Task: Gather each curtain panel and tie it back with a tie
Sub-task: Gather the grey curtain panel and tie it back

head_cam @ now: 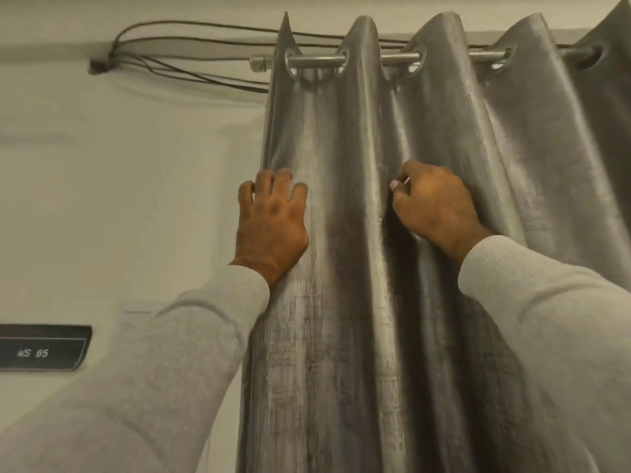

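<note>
Dark cords point(191, 32) bundled high on a pale wall point(136, 165), black plate point(42, 348) marked "WS 05"

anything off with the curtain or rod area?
Yes. A loose bundle of dark cables hangs from a wall hook and sags along the rod behind the curtain. The curtain's leading top corner sticks up in a point past the first eyelet.

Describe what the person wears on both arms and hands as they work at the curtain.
Both arms wear long light grey knitted sleeves, the left sleeve and the right sleeve, each ending in a finely ribbed cuff at the wrist. The left hand and right hand are bare: no gloves, rings or watch show.
</note>
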{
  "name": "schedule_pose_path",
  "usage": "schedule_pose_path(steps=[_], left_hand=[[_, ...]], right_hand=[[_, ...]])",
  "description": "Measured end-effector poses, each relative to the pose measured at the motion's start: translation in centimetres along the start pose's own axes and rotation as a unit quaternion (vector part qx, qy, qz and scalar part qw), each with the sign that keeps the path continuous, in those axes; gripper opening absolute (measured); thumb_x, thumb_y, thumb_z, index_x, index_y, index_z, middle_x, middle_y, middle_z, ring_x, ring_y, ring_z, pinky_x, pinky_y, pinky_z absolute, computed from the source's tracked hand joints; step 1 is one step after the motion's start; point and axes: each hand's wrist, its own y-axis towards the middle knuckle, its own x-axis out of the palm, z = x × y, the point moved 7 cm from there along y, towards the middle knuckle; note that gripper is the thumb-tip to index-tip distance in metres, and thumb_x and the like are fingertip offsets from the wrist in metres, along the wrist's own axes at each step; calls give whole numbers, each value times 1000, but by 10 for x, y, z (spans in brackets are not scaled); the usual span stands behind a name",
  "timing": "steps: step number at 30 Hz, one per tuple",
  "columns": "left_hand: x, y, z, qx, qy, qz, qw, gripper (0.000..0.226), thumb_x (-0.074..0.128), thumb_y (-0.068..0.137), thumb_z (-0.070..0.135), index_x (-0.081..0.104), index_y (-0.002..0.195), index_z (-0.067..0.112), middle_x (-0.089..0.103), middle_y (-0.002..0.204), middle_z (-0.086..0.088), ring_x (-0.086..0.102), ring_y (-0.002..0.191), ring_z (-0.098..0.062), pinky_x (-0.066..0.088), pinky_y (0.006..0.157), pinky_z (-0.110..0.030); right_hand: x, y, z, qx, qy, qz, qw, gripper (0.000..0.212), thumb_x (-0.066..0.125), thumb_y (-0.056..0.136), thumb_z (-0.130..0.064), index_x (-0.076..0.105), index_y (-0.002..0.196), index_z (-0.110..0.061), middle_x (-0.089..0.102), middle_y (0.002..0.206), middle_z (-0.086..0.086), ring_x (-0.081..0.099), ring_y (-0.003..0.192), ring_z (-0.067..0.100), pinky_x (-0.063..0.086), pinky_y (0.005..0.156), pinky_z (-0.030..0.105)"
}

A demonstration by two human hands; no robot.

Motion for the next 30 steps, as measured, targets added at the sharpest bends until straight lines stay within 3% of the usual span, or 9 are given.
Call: schedule_pose_path(steps=[5, 9, 13, 16, 21, 25, 27, 30], left_hand=[[-6, 26, -57, -177, -121, 2, 977, 65, 73, 90, 23, 46, 147, 9, 54, 145, -20, 56, 122, -44, 51, 100, -56], [-1, 39, -84, -264, -222, -5, 939, 60, 77, 94, 32, 44, 142, 17, 72, 113, -14, 71, 101, -37, 61, 91, -48], [4, 48, -88, -273, -278, -26, 921, 47, 81, 93, 35, 57, 130, 19, 74, 96, -5, 73, 89, -27, 57, 81, -37], [3, 50, -79, -238, -320, -17, 917, 46, 81, 94, 35, 57, 129, 20, 73, 85, -2, 73, 82, -25, 62, 84, -41], [-4, 44, -71, -172, -341, 17, 924, 47, 77, 98, 24, 49, 135, 17, 66, 68, 3, 69, 63, -16, 59, 74, -32], [-8, 42, -78, -143, -330, 51, 932, 32, 76, 99, 21, 54, 122, 18, 66, 69, 5, 68, 62, -14, 58, 68, -27], [-7, 39, -80, -134, -323, 59, 935, 21, 75, 99, 21, 60, 112, 17, 70, 78, 2, 68, 67, -16, 63, 74, -32], [-4, 35, -81, -130, -345, 59, 928, 15, 76, 100, 23, 62, 105, 20, 71, 88, 2, 69, 74, -15, 66, 80, -34]], right_hand=[[-8, 23, -4, 40, 40, 39, 998, 61, 42, 95, -79, 62, 99, -22, 66, 90, 1, 61, 85, 24, 47, 73, 37], [-5, 40, -10, 75, 94, 30, 992, 61, 53, 87, -83, 64, 95, -24, 68, 96, 1, 62, 90, 24, 47, 74, 37], [-3, 56, -28, 69, 122, 42, 989, 65, 59, 81, -85, 65, 98, -23, 68, 98, 2, 63, 93, 24, 48, 75, 36], [-2, 69, -42, 60, 84, 57, 993, 67, 64, 82, -79, 67, 109, -18, 69, 107, 7, 66, 99, 29, 54, 80, 39], [-5, 92, -62, 79, 24, 71, 994, 46, 72, 85, -45, 73, 115, -11, 72, 116, 18, 69, 105, 40, 58, 89, 45], [-7, 101, -72, 133, 22, 108, 985, 43, 70, 88, -33, 69, 120, -4, 69, 125, 23, 67, 115, 43, 57, 94, 47], [-4, 106, -84, 135, 49, 126, 982, 40, 71, 91, -29, 68, 121, -3, 69, 127, 20, 67, 117, 41, 56, 94, 43], [13, 118, -114, 70, 153, 72, 983, 30, 77, 90, -22, 74, 117, -9, 74, 117, 9, 72, 104, 25, 55, 80, 23]])
